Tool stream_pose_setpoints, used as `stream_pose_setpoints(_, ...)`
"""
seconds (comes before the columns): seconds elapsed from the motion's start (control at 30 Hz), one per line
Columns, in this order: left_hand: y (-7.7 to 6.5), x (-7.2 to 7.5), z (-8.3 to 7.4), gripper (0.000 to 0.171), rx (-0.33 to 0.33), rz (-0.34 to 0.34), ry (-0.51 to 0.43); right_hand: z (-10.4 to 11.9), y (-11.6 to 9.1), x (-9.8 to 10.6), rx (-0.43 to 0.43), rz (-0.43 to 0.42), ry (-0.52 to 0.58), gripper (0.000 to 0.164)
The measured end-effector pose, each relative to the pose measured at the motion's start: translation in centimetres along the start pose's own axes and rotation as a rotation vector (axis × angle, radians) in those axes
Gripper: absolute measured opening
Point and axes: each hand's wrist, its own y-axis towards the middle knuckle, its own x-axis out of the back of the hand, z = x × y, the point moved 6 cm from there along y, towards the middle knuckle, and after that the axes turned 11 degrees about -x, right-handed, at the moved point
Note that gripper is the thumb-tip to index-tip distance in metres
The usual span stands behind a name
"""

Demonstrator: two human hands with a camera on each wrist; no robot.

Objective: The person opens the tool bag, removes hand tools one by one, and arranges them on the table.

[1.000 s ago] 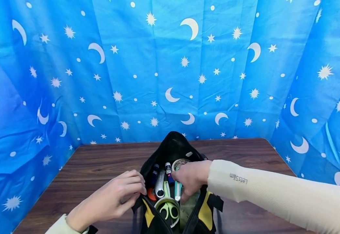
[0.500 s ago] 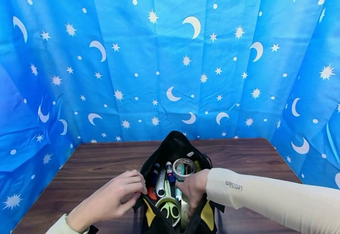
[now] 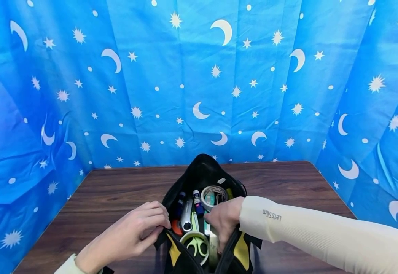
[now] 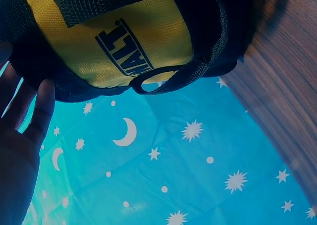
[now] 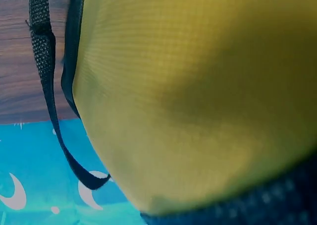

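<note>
A black and yellow tool bag [image 3: 241,251] stands unzipped at the table's near side. My left hand [image 3: 145,224] grips its left rim, fingers at the edge; the left wrist view shows fingertips [image 4: 46,93] against the black border. My right hand [image 3: 223,220] reaches down inside the right half, its fingertips hidden. Beside it a pale yellowish roll [image 3: 213,249] stands on edge and a teal-handled tool [image 3: 207,227] lies. Green-handled scissors [image 3: 194,241] sit within a pale ring [image 3: 184,238]. Farther back are a tape roll [image 3: 204,198], a glue stick [image 3: 197,199] and a silver tool [image 3: 187,217].
The brown wood table [image 3: 123,186] extends around the bag. A blue curtain [image 3: 158,125] with moons and stars encloses the back and sides. A black strap loop [image 4: 198,74] hangs off the bag's side, and another strap [image 5: 54,121] shows in the right wrist view.
My right hand has moved from over the tape roll nearer and deeper into the bag's right side, uncovering that roll. The left hand stays at the rim.
</note>
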Motion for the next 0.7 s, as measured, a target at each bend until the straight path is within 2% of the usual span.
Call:
stream_pose_setpoints(0.17, 0.0, 0.1, 0.0, 0.029, -0.004, -0.006, -0.004, 0.1, -2.6, 2.4, 0.105, -0.086, 0.060, 0.068)
stream_pose_setpoints(0.3, 0.0, 0.1, 0.1, 0.029, 0.015, -0.001, -0.011, -0.5, -3.3, 3.7, 0.175, -0.174, 0.113, 0.061)
stream_pose_setpoints(0.53, 0.1, -0.2, 0.1, 0.029, 0.011, -0.011, -0.022, -1.5, -4.7, 5.7, 0.164, -0.380, 0.149, 0.063)
stream_pose_setpoints(0.7, 0.1, -0.5, 0.0, 0.030, 0.002, -0.021, -0.036, -2.2, -6.7, 8.0, 0.181, -0.600, 0.231, 0.067)
